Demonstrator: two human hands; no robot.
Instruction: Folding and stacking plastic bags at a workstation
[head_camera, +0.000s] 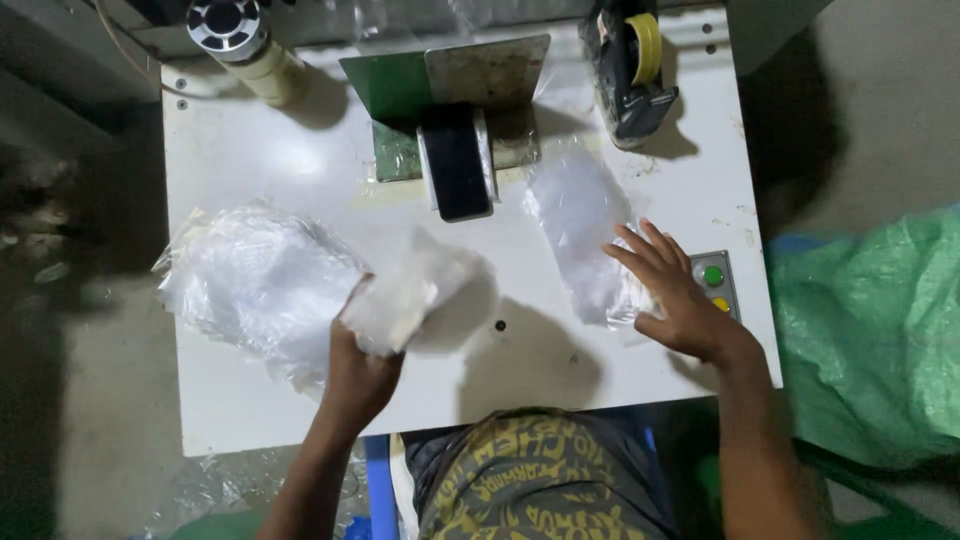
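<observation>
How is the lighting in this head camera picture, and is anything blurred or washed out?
Head view: light falls on the white metal table, its surroundings dark; glare washes out the clear plastic bag pile; the white soft bundle in the left hand is motion-blurred; the right hand on the clear flat bag is sharper; both hands cast shadows.

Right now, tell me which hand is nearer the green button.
Right. The right hand rests just left of the green button; the left hand is far across the table.
</observation>
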